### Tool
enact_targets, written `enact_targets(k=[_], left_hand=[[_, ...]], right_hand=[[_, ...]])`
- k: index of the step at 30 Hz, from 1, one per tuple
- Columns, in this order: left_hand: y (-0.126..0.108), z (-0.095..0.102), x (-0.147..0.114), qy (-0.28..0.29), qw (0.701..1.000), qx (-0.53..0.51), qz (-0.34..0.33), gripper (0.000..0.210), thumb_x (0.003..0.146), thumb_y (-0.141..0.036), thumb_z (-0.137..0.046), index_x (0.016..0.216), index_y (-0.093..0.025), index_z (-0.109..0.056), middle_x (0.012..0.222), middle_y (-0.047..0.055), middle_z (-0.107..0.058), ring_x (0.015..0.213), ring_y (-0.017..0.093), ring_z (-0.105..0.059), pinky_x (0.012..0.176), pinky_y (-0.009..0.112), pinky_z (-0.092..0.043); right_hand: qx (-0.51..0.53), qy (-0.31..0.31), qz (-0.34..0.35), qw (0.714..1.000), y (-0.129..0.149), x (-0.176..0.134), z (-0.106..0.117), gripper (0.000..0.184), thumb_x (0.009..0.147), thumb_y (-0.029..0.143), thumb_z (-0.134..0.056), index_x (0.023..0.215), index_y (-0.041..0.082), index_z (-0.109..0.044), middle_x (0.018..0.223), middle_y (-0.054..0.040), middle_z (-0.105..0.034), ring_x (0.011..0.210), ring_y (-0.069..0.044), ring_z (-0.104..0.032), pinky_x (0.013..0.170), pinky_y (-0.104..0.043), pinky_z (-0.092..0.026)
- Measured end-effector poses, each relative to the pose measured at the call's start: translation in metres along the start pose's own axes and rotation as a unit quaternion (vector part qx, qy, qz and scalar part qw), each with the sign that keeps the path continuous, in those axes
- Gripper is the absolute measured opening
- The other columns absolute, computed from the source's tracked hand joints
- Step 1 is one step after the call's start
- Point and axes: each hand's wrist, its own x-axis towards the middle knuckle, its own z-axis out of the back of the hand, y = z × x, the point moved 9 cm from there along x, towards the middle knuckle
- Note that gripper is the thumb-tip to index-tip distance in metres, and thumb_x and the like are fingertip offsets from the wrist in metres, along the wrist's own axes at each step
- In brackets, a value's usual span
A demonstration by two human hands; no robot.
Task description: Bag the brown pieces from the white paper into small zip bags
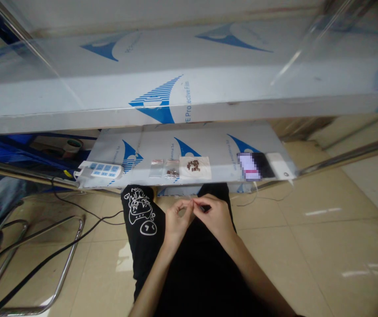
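Note:
My left hand and my right hand meet over my lap, thumbs and fingertips pinched together. Whatever they hold between the tips is too small to make out. Just beyond them, on the low shelf, a white tissue-like sheet carries a cluster of small brown pieces. To its left lies a clear little bag with dark brown bits inside. Beside that is another clear bag, whose contents I cannot tell.
A white power strip sits at the shelf's left end. Toward the right end lie a phone with a partly blurred screen and a white device with a cable. An upper film-covered shelf overhangs. A metal chair frame and black cable stand left.

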Motion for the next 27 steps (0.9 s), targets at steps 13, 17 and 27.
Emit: enact_targets(k=[13,17,27], left_hand=[[-0.008,-0.013,-0.001,0.058,0.995,0.062,-0.041,0.023,0.087,-0.033,-0.042,0.086,-0.017,-0.060,0.078,0.001,-0.065,0.074,0.013,-0.061,0.069,0.022,-0.045],[-0.009,-0.013,-0.002,0.059,0.992,0.091,-0.059,0.022,0.087,-0.031,-0.043,0.083,-0.018,-0.059,0.076,0.000,-0.064,0.072,0.012,-0.060,0.069,0.021,-0.044],[-0.005,-0.013,-0.001,0.042,0.977,0.198,-0.062,0.021,0.088,-0.030,-0.039,0.076,-0.020,-0.054,0.069,-0.001,-0.061,0.067,0.012,-0.060,0.065,0.021,-0.042]], right_hand=[[0.053,-0.001,-0.024,0.998,-0.008,0.002,-0.003,0.015,0.073,0.020,-0.059,0.085,0.018,-0.068,0.070,-0.0019,-0.065,0.060,-0.013,-0.063,0.056,-0.021,-0.051],[0.037,0.023,-0.003,0.999,-0.007,0.001,-0.006,0.012,0.075,0.018,-0.057,0.071,0.018,-0.068,0.067,-0.0021,-0.064,0.060,-0.012,-0.061,0.054,-0.019,-0.049],[0.018,0.001,0.004,1.000,-0.011,-0.002,-0.009,0.013,0.075,0.016,-0.055,0.069,0.019,-0.066,0.064,-0.0019,-0.063,0.058,-0.012,-0.060,0.052,-0.019,-0.048]])
